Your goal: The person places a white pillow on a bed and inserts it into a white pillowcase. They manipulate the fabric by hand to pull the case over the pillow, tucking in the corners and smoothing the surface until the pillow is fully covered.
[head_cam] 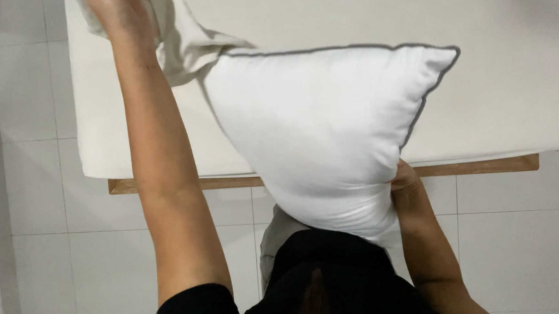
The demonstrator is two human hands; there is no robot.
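Gripping the pillow [320, 132] at its lower edge, the right hand [405, 180] has its fingers tucked behind the white fabric, so I cannot tell how they are set, only that they clamp it. The left hand [122, 14] reaches high and far, closed on a bunch of the beige case [185, 43], which drapes down to the pillow's upper left corner. The pillow hangs tilted in the air, over the near edge of the mattress [515, 97] and its wooden frame [474, 166], with tiled floor [73, 266] below. As I judge it, the case is at the corner only, barely on the pillow. The next move would call for a firm hold on both.
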